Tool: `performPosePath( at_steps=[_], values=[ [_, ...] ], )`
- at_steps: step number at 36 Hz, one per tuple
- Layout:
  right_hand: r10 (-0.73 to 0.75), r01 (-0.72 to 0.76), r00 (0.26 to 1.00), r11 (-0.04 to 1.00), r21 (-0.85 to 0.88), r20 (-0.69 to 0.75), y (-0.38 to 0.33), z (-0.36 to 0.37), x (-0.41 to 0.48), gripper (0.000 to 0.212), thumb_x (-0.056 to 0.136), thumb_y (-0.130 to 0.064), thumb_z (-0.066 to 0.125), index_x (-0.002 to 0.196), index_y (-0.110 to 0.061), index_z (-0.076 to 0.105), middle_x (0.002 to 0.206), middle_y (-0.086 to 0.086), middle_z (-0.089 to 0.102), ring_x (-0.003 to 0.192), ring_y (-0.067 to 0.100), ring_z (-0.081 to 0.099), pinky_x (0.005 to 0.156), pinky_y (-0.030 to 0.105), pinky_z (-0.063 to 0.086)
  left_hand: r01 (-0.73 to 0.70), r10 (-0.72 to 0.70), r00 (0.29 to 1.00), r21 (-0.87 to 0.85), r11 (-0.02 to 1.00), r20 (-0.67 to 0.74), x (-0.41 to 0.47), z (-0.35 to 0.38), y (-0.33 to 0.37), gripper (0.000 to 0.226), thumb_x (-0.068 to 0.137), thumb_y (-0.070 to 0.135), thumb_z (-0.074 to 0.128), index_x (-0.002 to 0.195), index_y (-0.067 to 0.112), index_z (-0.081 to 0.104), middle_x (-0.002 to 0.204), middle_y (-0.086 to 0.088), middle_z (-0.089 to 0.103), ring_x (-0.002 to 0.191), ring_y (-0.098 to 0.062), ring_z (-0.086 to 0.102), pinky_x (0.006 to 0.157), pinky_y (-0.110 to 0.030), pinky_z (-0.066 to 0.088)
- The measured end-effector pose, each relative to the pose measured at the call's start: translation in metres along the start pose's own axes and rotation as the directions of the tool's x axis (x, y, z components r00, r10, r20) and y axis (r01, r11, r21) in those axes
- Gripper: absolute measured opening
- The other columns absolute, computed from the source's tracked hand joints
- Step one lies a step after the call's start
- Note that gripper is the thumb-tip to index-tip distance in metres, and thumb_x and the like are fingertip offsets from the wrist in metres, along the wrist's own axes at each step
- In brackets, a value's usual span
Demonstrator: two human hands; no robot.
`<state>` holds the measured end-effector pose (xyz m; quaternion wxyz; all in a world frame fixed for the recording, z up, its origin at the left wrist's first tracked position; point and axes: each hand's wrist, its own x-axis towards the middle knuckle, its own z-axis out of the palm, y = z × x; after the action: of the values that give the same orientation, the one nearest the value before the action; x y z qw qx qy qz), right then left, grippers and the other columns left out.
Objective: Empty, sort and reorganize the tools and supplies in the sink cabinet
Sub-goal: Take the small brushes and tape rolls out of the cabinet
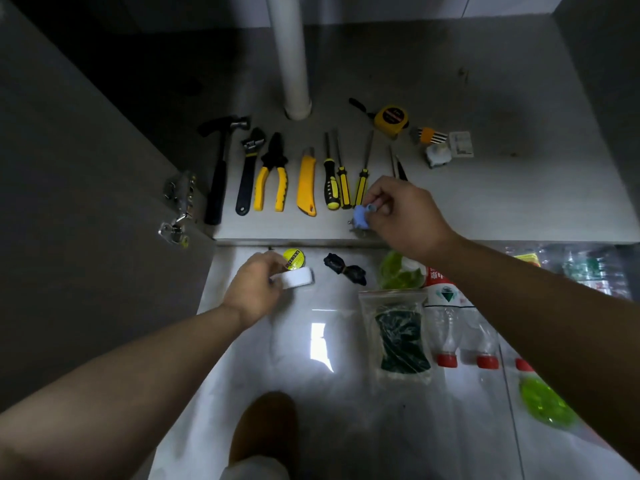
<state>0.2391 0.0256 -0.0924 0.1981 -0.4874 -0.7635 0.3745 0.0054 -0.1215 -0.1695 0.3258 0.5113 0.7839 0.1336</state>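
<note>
Tools lie in a row on the cabinet floor (485, 202): a hammer (218, 174), a wrench (248, 168), yellow pliers (272, 178), a yellow utility knife (307, 183) and three screwdrivers (341, 178). My right hand (401, 213) pinches a small blue item (362, 216) just above the cabinet's front edge, right of the screwdrivers. My left hand (256, 289) grips a white tape roll (296, 277) over the tiled floor in front, next to a yellow tape roll (293, 258).
A white drain pipe (291, 64) stands at the back of the cabinet. A tape measure (393, 119), hex keys (429, 135) and small packets lie at the right rear. On the floor tiles sit a black bundle (346, 268), a zip bag (398, 334), bottles (450, 327) and green scrubbers (543, 403). The door's hinge (178, 209) is on the left.
</note>
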Motion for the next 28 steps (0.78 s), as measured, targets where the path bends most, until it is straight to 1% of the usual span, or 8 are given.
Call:
performPosePath(
  at_steps=[2,5,8,16,19,23,25,28],
  values=[
    [0.0,-0.001,0.999,1.0,0.029,0.045,0.0,0.004,-0.001,0.011,0.086,-0.001,0.066,0.092,-0.009,0.068,0.081,-0.004,0.063,0.07,0.002,0.056,0.073,0.024,0.051,-0.045,0.046,0.999,-0.225,0.973,0.0,-0.002,-0.004,0.021,0.033,0.089,0.0,0.065,0.114,0.021,0.066,0.109,-0.004,0.065,0.095,-0.018,0.064,0.085,-0.026,0.052],
    [-0.002,-0.004,0.994,0.998,0.055,0.11,-0.003,0.008,-0.002,0.01,0.084,-0.006,0.072,0.091,-0.013,0.069,0.085,0.0,0.066,0.077,0.009,0.061,0.075,0.026,0.054,-0.154,0.18,0.983,-0.388,0.909,0.032,-0.003,-0.008,0.053,0.05,0.083,0.013,0.082,0.126,0.029,0.062,0.111,0.0,0.062,0.09,-0.018,0.064,0.079,-0.02,0.056],
    [-0.004,-0.004,0.988,0.999,0.049,0.154,-0.006,0.013,-0.002,0.011,0.083,-0.009,0.075,0.089,-0.017,0.069,0.085,-0.003,0.068,0.078,0.007,0.064,0.072,0.022,0.056,-0.21,0.258,0.965,-0.476,0.854,0.038,-0.002,-0.007,0.079,0.066,0.077,0.022,0.089,0.134,0.033,0.059,0.114,0.007,0.066,0.088,-0.016,0.066,0.081,-0.022,0.058],
    [0.041,-0.058,0.983,0.994,0.09,0.181,0.0,0.005,-0.006,0.008,0.084,-0.017,0.078,0.088,-0.015,0.071,0.083,-0.002,0.07,0.078,0.01,0.067,0.076,0.032,0.059,-0.213,0.251,0.968,-0.522,0.826,0.004,0.011,0.001,0.094,0.042,0.085,0.013,0.081,0.126,0.019,0.07,0.082,0.003,0.072,0.071,-0.009,0.058,0.075,-0.019,0.053],
    [0.009,-0.009,1.0,1.0,-0.022,0.025,0.012,-0.005,0.0,0.01,0.089,-0.01,0.066,0.096,-0.016,0.07,0.103,0.002,0.066,0.088,0.013,0.063,0.084,0.03,0.053,-0.184,0.216,0.976,-0.552,0.814,-0.008,0.012,0.003,0.093,0.04,0.085,0.006,0.08,0.123,0.012,0.068,0.098,-0.01,0.074,0.068,-0.003,0.059,0.075,-0.017,0.052],
    [0.118,-0.17,0.964,0.962,-0.212,-0.236,0.037,-0.027,0.022,0.046,0.089,-0.009,0.06,0.133,-0.019,0.055,0.143,0.012,0.04,0.1,0.026,0.058,0.081,0.028,0.043,-0.128,0.177,0.984,-0.585,0.801,0.027,0.011,0.008,0.083,0.038,0.085,0.001,0.078,0.121,0.006,0.066,0.099,-0.009,0.073,0.068,0.002,0.062,0.069,-0.009,0.048],
    [0.14,-0.204,0.962,0.939,-0.277,-0.234,0.048,-0.039,0.034,0.062,0.087,-0.008,0.06,0.145,-0.023,0.044,0.154,0.012,0.029,0.118,0.037,0.054,0.088,0.035,0.047,-0.1,0.147,0.989,-0.595,0.798,0.031,0.01,0.009,0.077,0.036,0.085,0.001,0.078,0.118,0.005,0.066,0.099,-0.018,0.072,0.07,-0.006,0.058,0.067,-0.012,0.048],
    [0.149,-0.195,0.979,0.894,-0.404,-0.141,0.061,-0.052,0.055,0.069,0.088,-0.008,0.058,0.152,-0.022,0.036,0.16,0.014,0.023,0.134,0.043,0.041,0.104,0.044,0.043,-0.075,0.119,0.992,-0.566,0.821,0.042,0.009,0.014,0.066,0.035,0.084,0.002,0.08,0.116,0.007,0.066,0.095,-0.011,0.073,0.068,-0.001,0.059,0.066,-0.011,0.048]
  ],
)
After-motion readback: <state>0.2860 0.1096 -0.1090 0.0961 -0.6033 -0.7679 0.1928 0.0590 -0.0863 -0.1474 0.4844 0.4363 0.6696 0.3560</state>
